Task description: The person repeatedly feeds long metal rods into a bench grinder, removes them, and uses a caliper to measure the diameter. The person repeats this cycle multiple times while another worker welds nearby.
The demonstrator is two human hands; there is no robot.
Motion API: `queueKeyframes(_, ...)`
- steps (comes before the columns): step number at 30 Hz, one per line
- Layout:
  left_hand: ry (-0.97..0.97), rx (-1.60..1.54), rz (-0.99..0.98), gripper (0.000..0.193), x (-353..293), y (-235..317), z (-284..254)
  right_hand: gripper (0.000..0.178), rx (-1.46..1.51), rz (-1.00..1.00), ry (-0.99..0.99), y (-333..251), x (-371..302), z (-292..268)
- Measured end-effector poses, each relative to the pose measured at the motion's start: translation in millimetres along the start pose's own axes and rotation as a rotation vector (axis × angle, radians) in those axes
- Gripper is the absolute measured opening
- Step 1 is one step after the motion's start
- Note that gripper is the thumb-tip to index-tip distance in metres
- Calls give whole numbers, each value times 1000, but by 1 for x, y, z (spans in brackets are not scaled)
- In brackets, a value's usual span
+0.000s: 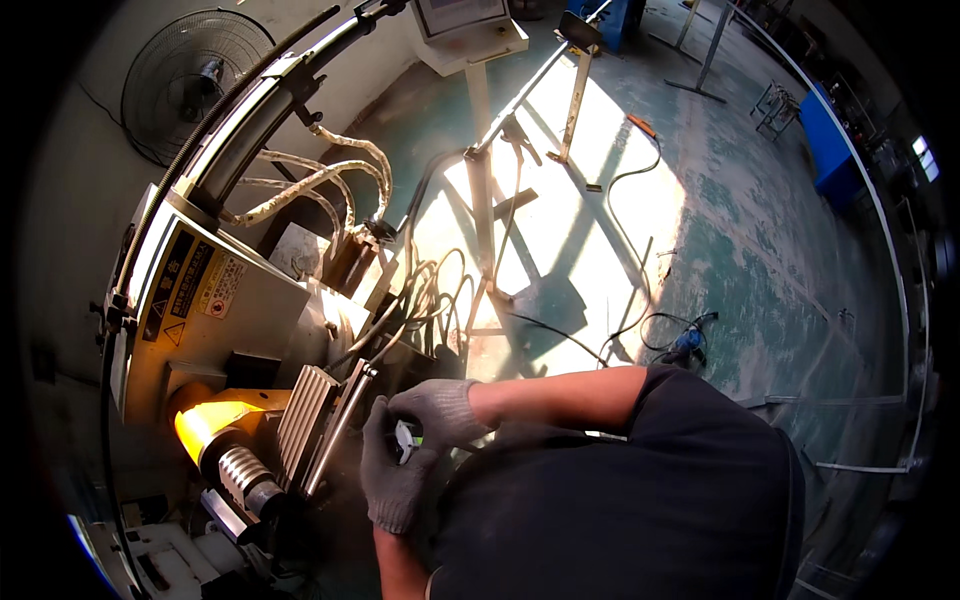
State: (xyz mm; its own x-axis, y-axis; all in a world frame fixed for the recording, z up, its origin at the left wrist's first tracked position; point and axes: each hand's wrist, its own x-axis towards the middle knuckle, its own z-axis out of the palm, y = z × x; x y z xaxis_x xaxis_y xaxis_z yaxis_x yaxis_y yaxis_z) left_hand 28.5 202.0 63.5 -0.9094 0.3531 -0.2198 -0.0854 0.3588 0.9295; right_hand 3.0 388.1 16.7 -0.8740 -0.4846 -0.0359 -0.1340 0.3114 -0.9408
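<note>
Both my hands wear grey knitted gloves and meet in front of my dark shirt. Between them is a small white object with a bit of green (405, 440), mostly covered by the gloves, so its kind is unclear. My right hand (440, 408) comes in from above with its fingers curled over the object. My left hand (398, 485) closes round it from below, thumb raised along its side. Just left of the gloves are a bright metal bar (338, 425) and a ribbed metal block (305, 420) on the machine.
A machine with a pale housing (225, 310), a yellow part (215, 420) and thick hoses (300, 190) fills the left side. A wall fan (195, 85) is behind it. Cables and a blue power tool (688, 340) lie on the green floor (740, 250). A post-mounted box (470, 40) stands ahead.
</note>
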Motion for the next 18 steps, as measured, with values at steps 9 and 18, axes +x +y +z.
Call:
queueKeyframes(9,-89,95,25,67,2,-33,-45,41,812,448,328,-25,-11,49)
queueKeyframes(18,-166,446,210,71,-28,-61,-108,43,806,570,398,-31,23,142)
